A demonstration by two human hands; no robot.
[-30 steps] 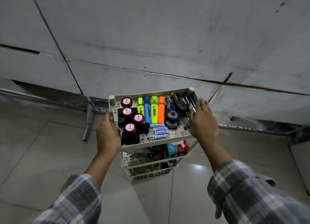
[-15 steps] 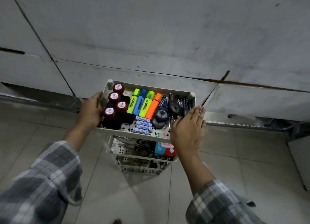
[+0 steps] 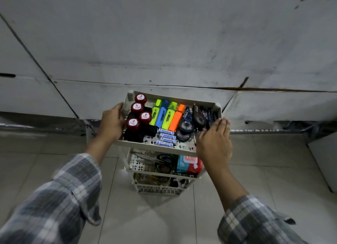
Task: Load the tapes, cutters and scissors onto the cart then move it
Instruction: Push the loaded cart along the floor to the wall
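A white three-tier cart (image 3: 175,98) stands on the tiled floor against a grey wall. Its top tray holds red-capped stamps (image 3: 137,116), several highlighters (image 3: 166,115), correction tape dispensers (image 3: 186,125), dark cutters or pens (image 3: 207,115) and small white-blue batteries (image 3: 166,137). Scissors (image 3: 162,163) with dark handles lie on the middle tier beside a blue-red packet (image 3: 189,164). My left hand (image 3: 112,123) grips the top tray's left rim. My right hand (image 3: 215,143) lies on the tray's right front corner, fingers together and extended.
Grey wall panels (image 3: 164,43) rise right behind the cart. A metal rail (image 3: 264,130) runs along the wall's base. A pale box edge (image 3: 326,161) sits at the right. Tiled floor (image 3: 155,216) stretches toward me.
The cart has turned and shifted left, then back toward the centre. My left hand moved from the front corner to the left rim; my right hand slid to the right front corner.
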